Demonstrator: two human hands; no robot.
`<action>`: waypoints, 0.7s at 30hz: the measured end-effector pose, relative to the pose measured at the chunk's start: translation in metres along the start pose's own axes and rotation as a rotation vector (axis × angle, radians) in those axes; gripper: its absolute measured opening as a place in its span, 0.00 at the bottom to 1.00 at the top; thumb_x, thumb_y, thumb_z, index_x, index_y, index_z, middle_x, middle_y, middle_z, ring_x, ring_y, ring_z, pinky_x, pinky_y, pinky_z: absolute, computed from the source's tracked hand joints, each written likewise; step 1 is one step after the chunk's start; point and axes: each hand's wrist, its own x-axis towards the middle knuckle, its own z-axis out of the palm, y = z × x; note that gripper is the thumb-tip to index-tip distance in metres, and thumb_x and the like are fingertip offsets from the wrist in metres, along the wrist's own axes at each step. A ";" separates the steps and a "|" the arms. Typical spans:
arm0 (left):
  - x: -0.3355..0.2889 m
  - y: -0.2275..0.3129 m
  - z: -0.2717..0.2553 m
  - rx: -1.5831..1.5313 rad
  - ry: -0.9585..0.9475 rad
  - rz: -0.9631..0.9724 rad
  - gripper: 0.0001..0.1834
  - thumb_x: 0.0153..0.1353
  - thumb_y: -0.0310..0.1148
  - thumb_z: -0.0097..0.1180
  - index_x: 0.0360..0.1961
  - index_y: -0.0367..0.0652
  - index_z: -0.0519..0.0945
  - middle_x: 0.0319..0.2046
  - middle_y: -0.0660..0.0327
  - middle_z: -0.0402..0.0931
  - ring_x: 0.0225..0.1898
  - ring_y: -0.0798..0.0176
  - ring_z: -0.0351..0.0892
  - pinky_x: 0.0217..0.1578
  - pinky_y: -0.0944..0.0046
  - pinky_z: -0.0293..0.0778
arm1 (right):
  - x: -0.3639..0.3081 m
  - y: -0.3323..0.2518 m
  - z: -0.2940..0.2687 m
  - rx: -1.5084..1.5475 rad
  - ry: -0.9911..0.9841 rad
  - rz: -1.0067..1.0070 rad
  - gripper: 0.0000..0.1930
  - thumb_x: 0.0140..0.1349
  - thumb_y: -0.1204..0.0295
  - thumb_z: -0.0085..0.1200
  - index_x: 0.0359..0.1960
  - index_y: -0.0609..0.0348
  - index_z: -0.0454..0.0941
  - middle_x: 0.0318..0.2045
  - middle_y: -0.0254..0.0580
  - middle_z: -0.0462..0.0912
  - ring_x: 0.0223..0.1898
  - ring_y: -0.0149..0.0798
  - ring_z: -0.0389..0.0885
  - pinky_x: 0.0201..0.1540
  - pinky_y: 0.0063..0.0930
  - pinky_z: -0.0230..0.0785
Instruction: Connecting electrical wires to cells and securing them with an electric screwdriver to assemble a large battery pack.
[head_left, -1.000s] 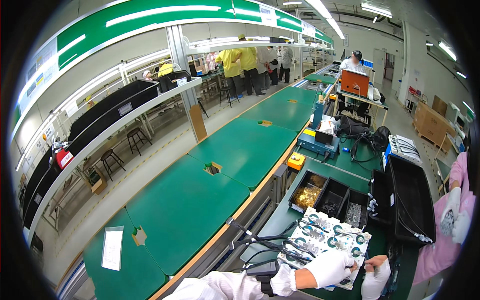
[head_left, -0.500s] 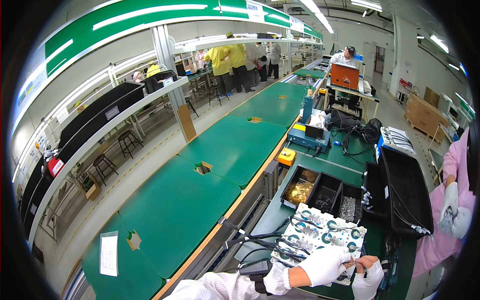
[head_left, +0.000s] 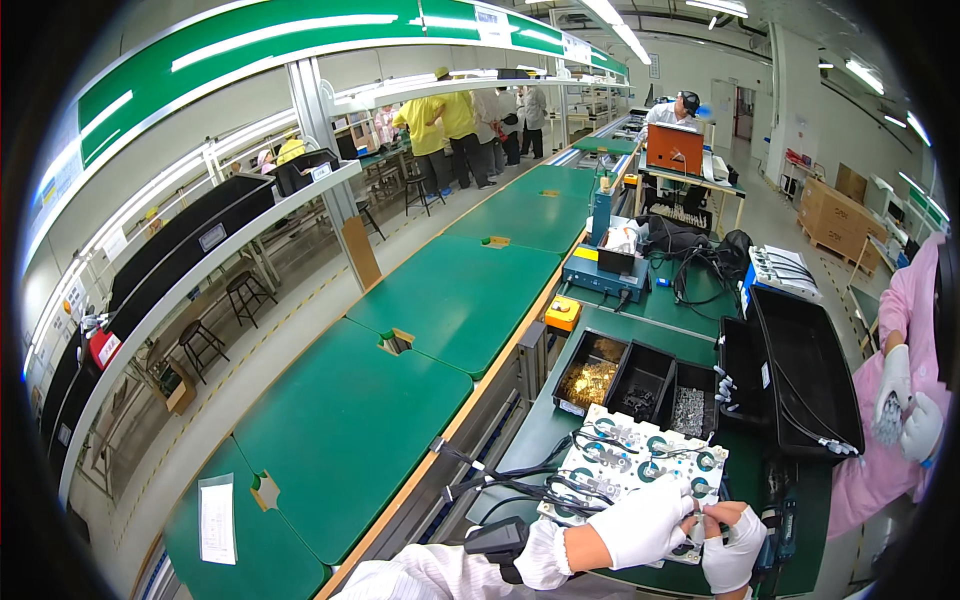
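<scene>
Both my hands wear white gloves with bare fingertips and meet over the lower right part of a white panel (head_left: pixel 610 450). My left hand (head_left: pixel 645 522) is closed in a pinch, its fingertips close to those of my right hand (head_left: pixel 733 552), which is also pinching. Whatever is between them is too small to make out. The panel carries several round teal-ringed parts and small metal pieces. Black cables (head_left: pixel 520 482) run from its left side toward the bench edge.
Beyond the panel stand black bins with brass-coloured pieces (head_left: pixel 588 382), dark pieces (head_left: pixel 638 390) and silver pieces (head_left: pixel 690 408). A long black tray (head_left: pixel 808 370) lies right of them. A green-topped conveyor line (head_left: pixel 420 400) runs along the left. A co-worker in pink (head_left: pixel 915 400) stands at right.
The view has shifted slightly. My hands have moved a little up and left over the panel, fingertips still together. The co-worker at right still holds a handful of small grey pieces.
</scene>
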 end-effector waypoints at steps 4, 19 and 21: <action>0.006 -0.003 -0.023 0.116 -0.015 0.105 0.06 0.65 0.29 0.56 0.42 0.41 0.78 0.36 0.52 0.74 0.38 0.46 0.76 0.39 0.52 0.74 | -0.004 0.003 -0.002 0.001 0.024 0.089 0.08 0.55 0.85 0.62 0.35 0.62 0.81 0.30 0.46 0.82 0.32 0.42 0.81 0.36 0.33 0.72; 0.020 -0.010 -0.021 0.003 -0.308 0.020 0.07 0.65 0.26 0.52 0.41 0.34 0.79 0.34 0.44 0.75 0.38 0.41 0.76 0.40 0.52 0.72 | -0.008 -0.006 -0.007 -0.084 0.120 -0.058 0.10 0.50 0.84 0.67 0.34 0.58 0.83 0.30 0.43 0.84 0.32 0.45 0.83 0.37 0.33 0.75; 0.020 -0.011 -0.011 0.010 -0.313 0.012 0.06 0.62 0.25 0.55 0.40 0.35 0.79 0.35 0.46 0.74 0.38 0.42 0.75 0.39 0.51 0.71 | -0.006 -0.006 -0.006 -0.104 0.125 -0.107 0.12 0.49 0.85 0.67 0.34 0.57 0.84 0.30 0.43 0.84 0.33 0.45 0.83 0.36 0.34 0.75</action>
